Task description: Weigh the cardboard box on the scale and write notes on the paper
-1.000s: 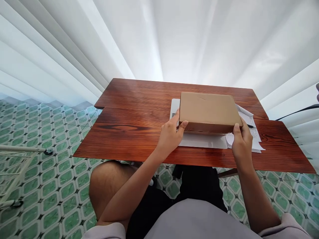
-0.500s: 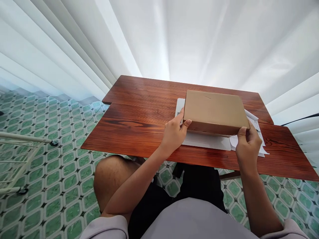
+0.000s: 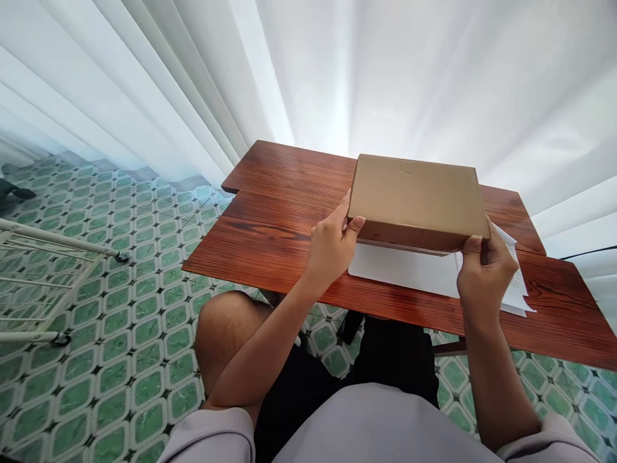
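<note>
A brown cardboard box (image 3: 418,196) is held up over the table, its top face and near side turned towards me. My left hand (image 3: 332,247) grips its left end, thumb on the near corner. At the near right corner my right hand (image 3: 486,270) has hold of it, thumb in front and the fingers partly hidden behind. Below the box lies a flat white object (image 3: 405,270), mostly covered from view. White papers with writing (image 3: 517,286) lie beside it, partly behind my right hand.
The reddish-brown wooden table (image 3: 270,235) has a stepped left edge. White curtains (image 3: 308,83) hang behind it. On the left, a cream metal rack on casters (image 3: 53,289) stands on the green tiled floor (image 3: 149,308).
Both hands have raised the cardboard box a little, so more of the white object beneath shows. The view has swung slightly to the left.
</note>
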`<state>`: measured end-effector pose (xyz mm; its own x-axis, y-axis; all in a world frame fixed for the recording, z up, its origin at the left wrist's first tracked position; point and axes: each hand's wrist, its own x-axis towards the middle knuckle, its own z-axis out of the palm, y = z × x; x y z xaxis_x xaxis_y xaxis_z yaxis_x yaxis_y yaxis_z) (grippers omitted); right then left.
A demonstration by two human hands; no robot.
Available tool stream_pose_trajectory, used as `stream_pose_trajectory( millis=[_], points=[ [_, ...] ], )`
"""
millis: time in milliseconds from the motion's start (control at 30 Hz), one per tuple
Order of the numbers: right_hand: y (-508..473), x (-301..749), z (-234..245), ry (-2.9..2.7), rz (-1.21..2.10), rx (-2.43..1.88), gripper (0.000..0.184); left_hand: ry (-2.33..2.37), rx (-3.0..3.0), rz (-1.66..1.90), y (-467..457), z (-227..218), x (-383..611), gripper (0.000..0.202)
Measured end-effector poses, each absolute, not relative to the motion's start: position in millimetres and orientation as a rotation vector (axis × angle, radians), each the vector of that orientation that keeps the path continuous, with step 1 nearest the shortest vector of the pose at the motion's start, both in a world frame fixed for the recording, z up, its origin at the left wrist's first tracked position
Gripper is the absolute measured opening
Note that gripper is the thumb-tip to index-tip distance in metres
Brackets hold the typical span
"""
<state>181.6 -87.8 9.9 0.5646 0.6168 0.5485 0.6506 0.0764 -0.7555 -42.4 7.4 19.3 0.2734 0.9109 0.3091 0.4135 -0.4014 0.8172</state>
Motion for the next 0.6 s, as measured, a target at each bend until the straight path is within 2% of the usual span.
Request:
stream_pose_trajectory(
  millis=[367, 600],
  points=[
    [-48.3, 130.7, 19.5, -1.191, 0.094, -1.418, 0.045, 1.348, 1.851, 1.263, 26.2, 27.9, -96.1, 0.061],
    [-26.2, 84.4, 8.9, -1.19, 0.271, -1.391, 0.051, 1.414, 1.845, 1.391, 42.5, 32.6, -138.7, 0.056]
  ],
)
